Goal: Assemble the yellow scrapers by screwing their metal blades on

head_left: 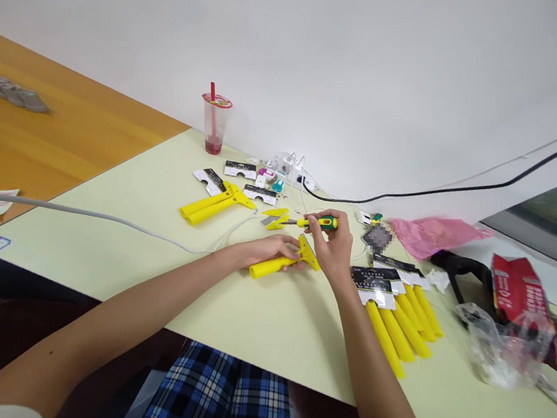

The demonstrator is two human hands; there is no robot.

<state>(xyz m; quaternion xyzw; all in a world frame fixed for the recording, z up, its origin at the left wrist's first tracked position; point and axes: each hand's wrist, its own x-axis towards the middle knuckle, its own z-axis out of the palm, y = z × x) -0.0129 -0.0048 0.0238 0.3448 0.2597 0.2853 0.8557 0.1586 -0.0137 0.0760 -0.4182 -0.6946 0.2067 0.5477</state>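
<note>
Clasping the yellow scraper (272, 268) in our left hand (269, 251), just below frame centre, we should brace it firmly, steadying the screwdriver (328, 223) pinched in our right hand (333, 243).

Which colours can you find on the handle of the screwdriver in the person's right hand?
The screwdriver handle is green and yellow, shown in the head view.

The held scraper (272, 268) looks smooth plastic, the screwdriver shaft (291, 222) metal, the pink bag (431, 234) crinkled plastic.
</note>
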